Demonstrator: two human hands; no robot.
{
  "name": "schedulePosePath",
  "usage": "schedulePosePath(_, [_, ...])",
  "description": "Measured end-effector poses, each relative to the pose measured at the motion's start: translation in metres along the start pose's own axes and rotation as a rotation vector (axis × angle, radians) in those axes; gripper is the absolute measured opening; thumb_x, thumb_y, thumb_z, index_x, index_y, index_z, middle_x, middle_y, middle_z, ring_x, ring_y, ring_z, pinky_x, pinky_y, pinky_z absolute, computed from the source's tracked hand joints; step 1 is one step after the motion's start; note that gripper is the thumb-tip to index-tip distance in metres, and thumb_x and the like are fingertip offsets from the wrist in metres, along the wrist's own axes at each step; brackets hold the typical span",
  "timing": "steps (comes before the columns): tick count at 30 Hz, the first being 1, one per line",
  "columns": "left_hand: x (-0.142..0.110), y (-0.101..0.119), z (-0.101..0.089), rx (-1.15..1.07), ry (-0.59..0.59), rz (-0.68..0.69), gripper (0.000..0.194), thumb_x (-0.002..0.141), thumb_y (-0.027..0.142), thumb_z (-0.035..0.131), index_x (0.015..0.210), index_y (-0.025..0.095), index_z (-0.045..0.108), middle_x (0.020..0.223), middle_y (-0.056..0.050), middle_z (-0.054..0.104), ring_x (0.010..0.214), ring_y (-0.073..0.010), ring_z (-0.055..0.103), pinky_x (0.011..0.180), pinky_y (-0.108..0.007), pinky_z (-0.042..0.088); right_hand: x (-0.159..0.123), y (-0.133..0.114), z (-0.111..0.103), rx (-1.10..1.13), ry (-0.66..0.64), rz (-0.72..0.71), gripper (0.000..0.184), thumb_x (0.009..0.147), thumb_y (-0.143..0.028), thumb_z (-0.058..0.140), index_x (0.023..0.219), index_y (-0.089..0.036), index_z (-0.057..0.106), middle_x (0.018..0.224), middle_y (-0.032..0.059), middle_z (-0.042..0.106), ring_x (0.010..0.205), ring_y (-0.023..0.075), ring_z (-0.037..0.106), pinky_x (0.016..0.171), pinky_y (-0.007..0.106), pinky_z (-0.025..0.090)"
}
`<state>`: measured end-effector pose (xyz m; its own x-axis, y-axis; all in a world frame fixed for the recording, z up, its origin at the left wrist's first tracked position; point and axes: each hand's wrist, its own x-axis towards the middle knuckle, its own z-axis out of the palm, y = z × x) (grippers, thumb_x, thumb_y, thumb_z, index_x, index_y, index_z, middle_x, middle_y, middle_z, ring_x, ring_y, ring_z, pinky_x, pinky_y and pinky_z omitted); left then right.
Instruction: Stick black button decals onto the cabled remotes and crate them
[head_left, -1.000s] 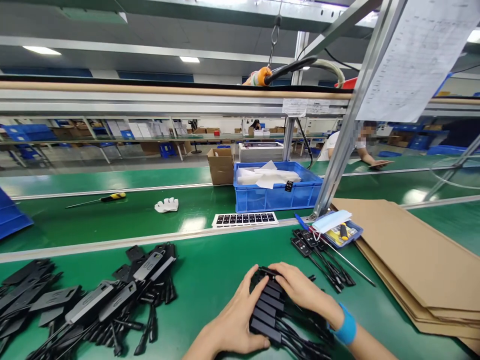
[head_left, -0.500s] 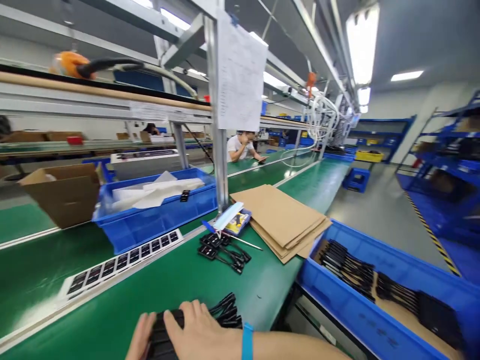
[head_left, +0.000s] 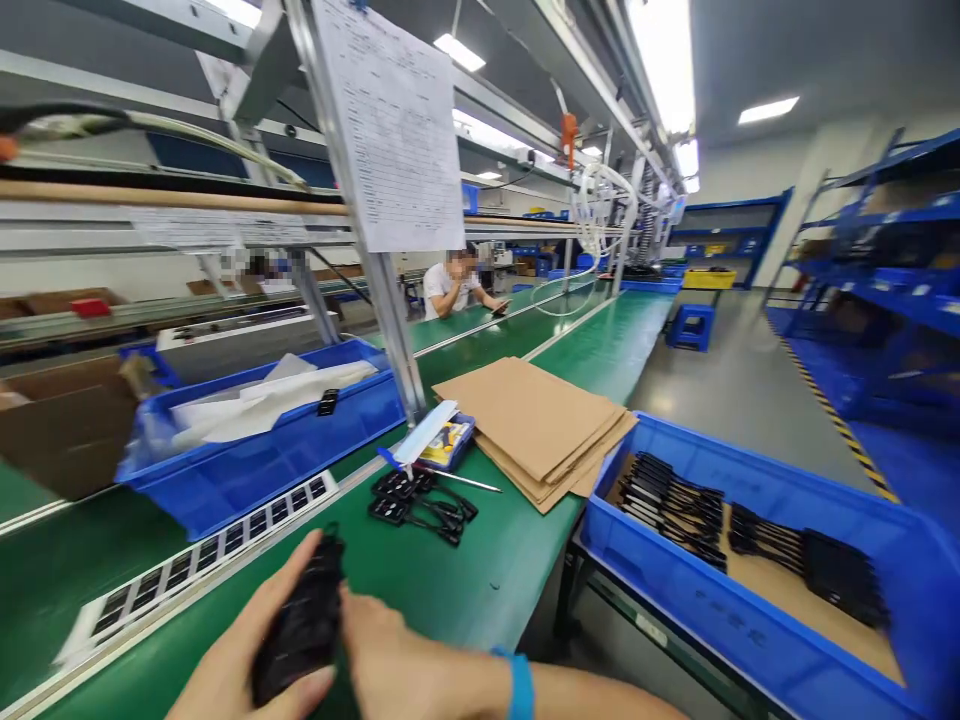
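Both hands grip one bundle of black flat parts (head_left: pixel 304 620), lifted just above the green bench (head_left: pixel 450 590). My left hand (head_left: pixel 240 650) cups it from the left and underneath. My right hand (head_left: pixel 397 665), with a blue wristband, presses on it from the right. To the right, beside the bench, a large blue crate (head_left: pixel 720 610) holds rows of the same black parts on brown card. A few loose black parts (head_left: pixel 420 505) lie on the bench ahead of my hands.
A stack of brown card sheets (head_left: pixel 536 425) lies on the bench's right end. A blue bin with white sheets (head_left: pixel 255 450) and a white strip of black squares (head_left: pixel 202 560) sit to the left. A metal post carries a paper sheet (head_left: pixel 394 120). Another person (head_left: pixel 454 285) sits far down the line.
The view has swung from the bench front to the right, bringing the blue crate into sight. My hands have gathered the black parts and raised the bundle off the bench.
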<state>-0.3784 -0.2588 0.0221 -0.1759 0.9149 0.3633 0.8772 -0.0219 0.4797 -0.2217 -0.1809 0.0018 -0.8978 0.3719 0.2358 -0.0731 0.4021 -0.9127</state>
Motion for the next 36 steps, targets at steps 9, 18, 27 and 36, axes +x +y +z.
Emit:
schedulePosePath(9, [-0.016, 0.024, 0.039, -0.042, -0.52, 0.005, 0.129, 0.043, 0.045, 0.083, 0.146, 0.027, 0.007, 0.153, -0.012, 0.017, 0.138, -0.0386, 0.016, 0.112, -0.058, 0.015, -0.029, 0.059, -0.033, 0.441, 0.457, 0.24, 0.068, 0.065, -0.016, 0.04, 0.134, -0.019, 0.04, 0.136, 0.0097, 0.049, 0.127, 0.0205, 0.044, 0.111, 0.044, 0.029])
schedulePosePath(18, [-0.036, 0.017, 0.08, -0.861, 0.153, -0.299, 0.079, 0.083, 0.072, 0.008, 0.147, 0.025, 0.005, 0.156, -0.004, 0.008, 0.143, -0.0201, 0.008, 0.118, -0.042, 0.007, -0.004, 0.04, 0.015, 0.332, 0.513, 0.249, 0.056, 0.091, -0.041, 0.024, 0.143, -0.02, 0.027, 0.151, 0.0046, 0.027, 0.14, 0.0181, 0.021, 0.116, 0.045, 0.018])
schedulePosePath(27, [-0.034, 0.033, 0.069, -1.0, 0.196, -0.545, 0.081, 0.081, 0.067, -0.01, 0.147, 0.021, -0.002, 0.156, -0.001, 0.007, 0.142, -0.0161, 0.009, 0.118, -0.035, 0.01, -0.007, 0.012, -0.01, -0.525, -0.388, 0.193, 0.129, 0.041, -0.029, 0.074, 0.146, 0.0, 0.005, 0.152, 0.028, -0.003, 0.138, 0.0435, -0.007, 0.112, 0.058, 0.004])
schedulePosePath(36, [-0.044, 0.039, 0.083, -0.831, 0.243, -0.362, 0.078, 0.084, 0.066, -0.001, 0.147, 0.019, -0.001, 0.156, 0.0, -0.001, 0.142, -0.0155, 0.0, 0.118, -0.035, 0.008, -0.026, 0.025, -0.011, -0.856, -0.212, 0.057, 0.12, 0.036, -0.029, 0.07, 0.144, -0.004, 0.024, 0.129, 0.0264, 0.042, 0.116, 0.0448, 0.037, 0.1, 0.057, 0.027])
